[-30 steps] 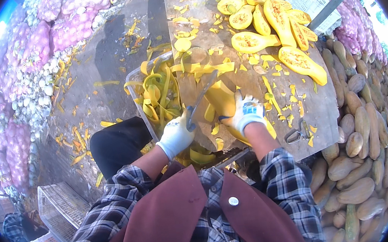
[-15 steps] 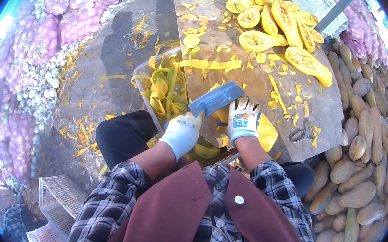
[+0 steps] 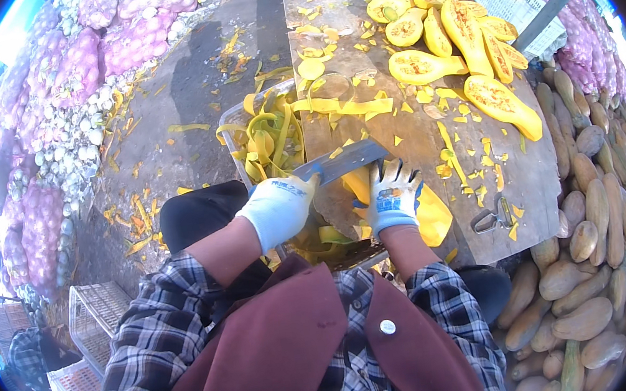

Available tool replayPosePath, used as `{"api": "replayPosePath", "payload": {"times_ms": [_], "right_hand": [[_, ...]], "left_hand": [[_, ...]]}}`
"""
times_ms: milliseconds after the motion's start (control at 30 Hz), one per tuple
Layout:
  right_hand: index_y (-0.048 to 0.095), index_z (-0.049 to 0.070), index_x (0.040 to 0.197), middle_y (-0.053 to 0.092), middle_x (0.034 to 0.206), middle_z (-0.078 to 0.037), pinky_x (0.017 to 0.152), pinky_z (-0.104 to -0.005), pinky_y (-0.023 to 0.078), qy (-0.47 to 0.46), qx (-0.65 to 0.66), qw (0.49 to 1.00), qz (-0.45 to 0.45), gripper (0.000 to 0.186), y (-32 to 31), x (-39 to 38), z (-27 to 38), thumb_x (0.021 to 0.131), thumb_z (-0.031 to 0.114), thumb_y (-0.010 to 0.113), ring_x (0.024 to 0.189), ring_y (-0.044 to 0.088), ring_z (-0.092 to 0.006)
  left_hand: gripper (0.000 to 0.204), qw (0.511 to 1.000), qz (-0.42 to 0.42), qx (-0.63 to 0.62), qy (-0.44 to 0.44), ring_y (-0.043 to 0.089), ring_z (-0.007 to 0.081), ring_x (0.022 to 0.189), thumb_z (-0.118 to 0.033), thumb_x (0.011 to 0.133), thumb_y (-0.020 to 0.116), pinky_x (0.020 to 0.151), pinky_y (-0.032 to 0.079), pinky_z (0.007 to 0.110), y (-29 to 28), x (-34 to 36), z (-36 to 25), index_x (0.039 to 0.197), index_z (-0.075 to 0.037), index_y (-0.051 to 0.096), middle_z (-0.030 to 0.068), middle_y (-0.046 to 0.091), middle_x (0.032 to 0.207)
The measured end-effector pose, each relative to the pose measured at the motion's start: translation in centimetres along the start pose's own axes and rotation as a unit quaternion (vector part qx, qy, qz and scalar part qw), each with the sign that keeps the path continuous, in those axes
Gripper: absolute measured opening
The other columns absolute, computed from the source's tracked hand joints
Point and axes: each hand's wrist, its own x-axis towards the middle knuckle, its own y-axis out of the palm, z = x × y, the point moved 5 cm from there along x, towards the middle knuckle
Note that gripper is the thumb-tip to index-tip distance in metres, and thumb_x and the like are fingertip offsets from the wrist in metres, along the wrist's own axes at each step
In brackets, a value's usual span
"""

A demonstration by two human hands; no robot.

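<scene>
My left hand (image 3: 283, 208), in a white glove, is closed round the handle of a wide-bladed knife (image 3: 347, 159). The blade reaches to the right, over the board's near edge, and a small yellow scrap lies on it. In a matching glove, my right hand (image 3: 393, 198) grips a peeled yellow squash (image 3: 433, 216) beside the blade's tip. Part of the squash is hidden under the hand and knife. Long peel strips (image 3: 270, 140) fill the plastic crate (image 3: 230, 118) just beyond my left hand.
Several halved yellow squash (image 3: 469, 39) lie on the far right of the wooden board (image 3: 368, 135), among scattered trimmings. A metal hand tool (image 3: 488, 220) rests near its right edge. Unpeeled squash (image 3: 593, 217) are heaped at right. Pink net sacks (image 3: 74, 64) stand at far left.
My left hand has drawn slightly left and down, and the blade now tilts to show its face differently, with a yellow scrap on it. My right hand stays on the squash.
</scene>
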Motion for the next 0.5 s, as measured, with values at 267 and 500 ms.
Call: {"api": "replayPosePath", "payload": {"times_ms": [267, 500], "right_hand": [[0.036, 0.01, 0.157, 0.045, 0.148, -0.023, 0.115, -0.0652, 0.028, -0.022, -0.041, 0.999, -0.003, 0.103, 0.4, 0.1, 0.6, 0.077, 0.057, 0.08, 0.138, 0.042, -0.0426], [0.04, 0.011, 0.155, 0.048, 0.147, -0.023, 0.112, -0.0584, 0.038, 0.001, 0.004, 0.998, 0.055, 0.11, -0.7, 2.4, -1.3, 0.068, 0.065, 0.082, 0.133, 0.05, -0.0423]], "left_hand": [[0.049, 0.999, -0.042, 0.011, 0.033, 0.072, 0.0346, 0.094, -0.009, 0.092, 0.053, 0.079, 0.058, 0.044, -1.4, 2.4, 1.0, 0.14, 0.001, 0.052, 0.0198, 0.072, 0.1], [0.058, 0.987, -0.091, -0.129, -0.024, 0.071, 0.0382, 0.1, -0.014, 0.091, 0.055, 0.086, 0.056, 0.047, 2.6, 7.7, 3.7, 0.145, 0.006, 0.047, 0.0234, 0.072, 0.107]]}}
